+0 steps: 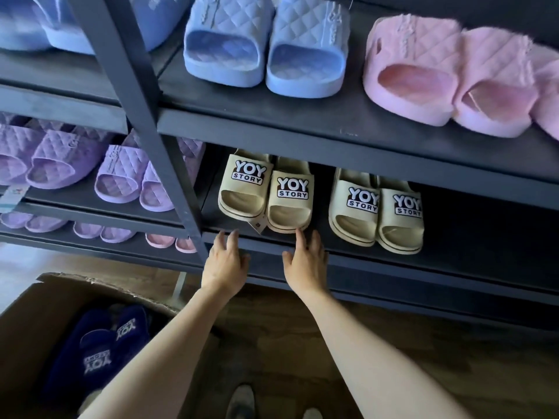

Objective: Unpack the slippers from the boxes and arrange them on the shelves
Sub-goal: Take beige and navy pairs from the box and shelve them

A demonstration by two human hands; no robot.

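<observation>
- Cardboard box point(27, 328), low and left of the upright post point(169, 164): navy slippers point(99, 355) lie inside, not yet unpacked. Their logos read upside down from here, and their long axes run roughly toward the shelves.
- Left hand point(225, 261), just right of the post's foot: fingers spread and relaxed, holding nothing, tips at the shelf edge point(453, 267).
- Right hand point(307, 264), further right of the post: also loose and empty, with the forefinger at the toe of the near beige pair point(266, 192).
- Near beige pair, on the shelf just right of the post: toes face the front edge and the long axis runs front to back. A tag point(257, 225) hangs between the two. They are probably light, springy foam and not fragile, best taken by the strap or sole sides.
- Second beige pair point(376, 213), well right of the post: same heading.
- Purple pairs point(99, 167), left of the post.
- Blue pair point(266, 46) and pink pair point(447, 77), up and right of the post: toes forward.
</observation>
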